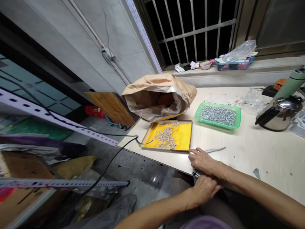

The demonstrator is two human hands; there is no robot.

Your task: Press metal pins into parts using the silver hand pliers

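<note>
At the table's near edge, my left hand (206, 190) is closed, its fingers curled; what is inside is hidden. Just above it, my right hand (202, 161) rests by the near right corner of a shallow tray, fingers bent, with their contents hidden too. Between the two hands a small dark and shiny metal piece (195, 173) shows, too small to name. A grey curved strip (216, 149) lies on the table beyond my right hand. The tray has a yellow lining (183, 135) and holds a loose pile of small silvery metal pins or screws (165, 136).
Behind the tray, a big open paper sack (164, 82) lies on its side. A green plastic basket (218, 125) full of small metal parts stands right of it. Farther right are a steel kettle (278, 114) and a green flask (289, 84). A black cable (111, 159) hangs at left.
</note>
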